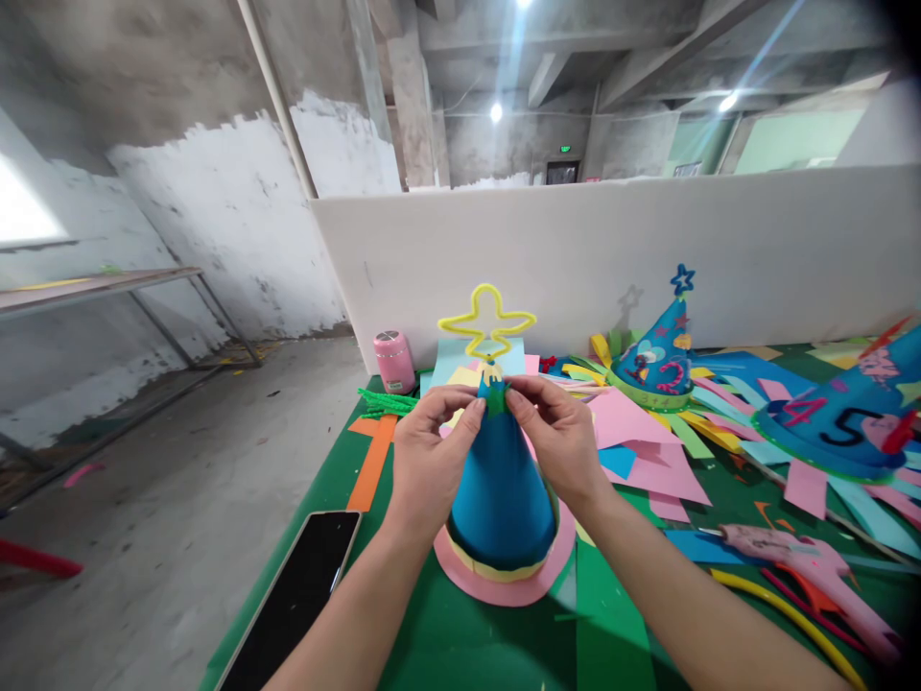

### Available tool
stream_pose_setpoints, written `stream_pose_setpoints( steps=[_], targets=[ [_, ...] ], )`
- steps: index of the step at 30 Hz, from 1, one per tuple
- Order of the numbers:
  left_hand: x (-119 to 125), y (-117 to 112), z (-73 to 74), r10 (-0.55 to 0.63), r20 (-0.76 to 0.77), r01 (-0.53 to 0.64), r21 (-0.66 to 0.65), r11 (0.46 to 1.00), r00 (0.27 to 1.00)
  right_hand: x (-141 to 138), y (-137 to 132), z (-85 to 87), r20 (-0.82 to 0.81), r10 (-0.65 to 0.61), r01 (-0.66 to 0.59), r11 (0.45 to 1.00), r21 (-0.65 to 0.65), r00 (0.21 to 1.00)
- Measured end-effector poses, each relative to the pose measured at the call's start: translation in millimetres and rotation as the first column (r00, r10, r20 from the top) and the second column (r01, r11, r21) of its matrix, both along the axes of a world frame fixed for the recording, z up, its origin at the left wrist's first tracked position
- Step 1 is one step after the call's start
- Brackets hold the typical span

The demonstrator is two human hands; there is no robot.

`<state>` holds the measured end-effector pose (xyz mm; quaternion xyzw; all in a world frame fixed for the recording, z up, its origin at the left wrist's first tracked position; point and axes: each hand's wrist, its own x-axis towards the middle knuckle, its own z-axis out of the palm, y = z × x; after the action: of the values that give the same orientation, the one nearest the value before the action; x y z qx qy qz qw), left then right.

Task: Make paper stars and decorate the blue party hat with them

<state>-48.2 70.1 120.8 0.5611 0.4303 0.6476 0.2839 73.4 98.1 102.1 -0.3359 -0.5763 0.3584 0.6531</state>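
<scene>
Two bare hands, left hand point(436, 443) and right hand point(559, 434), flank the upper part of a blue cone hat point(504, 504). Grip state: on each hand, thumb and forefinger are together, pinched on the green band point(495, 397) just below the tip, one hand per side. Hat position: upright on the green table point(421, 624), near its front edge, between the forearms. A pink brim point(496, 591) surrounds the base; a yellow rim strip point(496, 573) lies between brim and cone. A yellow wire shape point(487, 287) with rounded lobes stands above the tip.

Left side of table: a black-screened phone point(295, 595) lies beside the left forearm. Beyond it are an orange strip point(372, 470), a bundle of green stems point(387, 403) and an upright pink canister point(393, 363).

Right side of table: a star-topped hat point(658, 355) and a numbered hat point(853, 417) stand among coloured paper pieces. A pink glue gun point(798, 549) lies nearer, just beside a curved yellow strip point(784, 607).
</scene>
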Motion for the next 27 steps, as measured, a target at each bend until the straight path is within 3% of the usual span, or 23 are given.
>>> stream_pose_setpoints(
  steps=[27],
  targets=[
    [-2.0,-0.2,5.2,0.034,-0.055,-0.034,0.000,0.999,0.998,0.2,-1.4,-1.5,-0.014,0.109,-0.109,0.993,-0.038,0.994]
  ],
)
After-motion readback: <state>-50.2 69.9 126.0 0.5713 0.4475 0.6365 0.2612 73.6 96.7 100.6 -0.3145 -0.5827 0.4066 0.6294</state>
